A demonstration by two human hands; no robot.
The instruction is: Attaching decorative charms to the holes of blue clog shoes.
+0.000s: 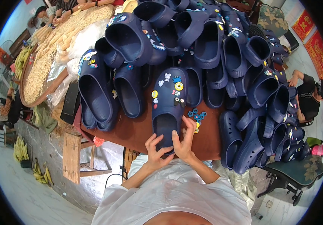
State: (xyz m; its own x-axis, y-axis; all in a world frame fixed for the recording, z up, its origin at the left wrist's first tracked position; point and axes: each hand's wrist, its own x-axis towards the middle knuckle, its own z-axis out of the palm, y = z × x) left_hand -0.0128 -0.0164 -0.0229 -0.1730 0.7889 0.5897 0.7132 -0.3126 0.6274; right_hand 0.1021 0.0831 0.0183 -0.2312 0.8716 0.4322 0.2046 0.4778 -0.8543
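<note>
A navy foam clog (pixel 167 90) lies in front of me on a brown cloth (pixel 210 138), toe pointing away. Its upper carries several shoe charms, among them a yellow ring (pixel 179 86) and a game-controller shape (pixel 179 100). My left hand (pixel 157 154) grips the left side of the heel, fingers curled at the rim. On the right side of the heel, my right hand (pixel 184 144) has its thumb at the opening and its fingers bent beside the clog. Loose blue charms (pixel 197 115) and a few yellow ones (pixel 196 128) lie just right of the clog.
Navy clogs (pixel 129 41) are heaped across the far side, with more clogs (pixel 249 150) at the right edge. A wooden stool (pixel 73 157) stands at lower left, a dark cushioned chair (pixel 300 172) at right. Beyond is a large round tray (pixel 38 88) of pale kernels. Other people sit farther off.
</note>
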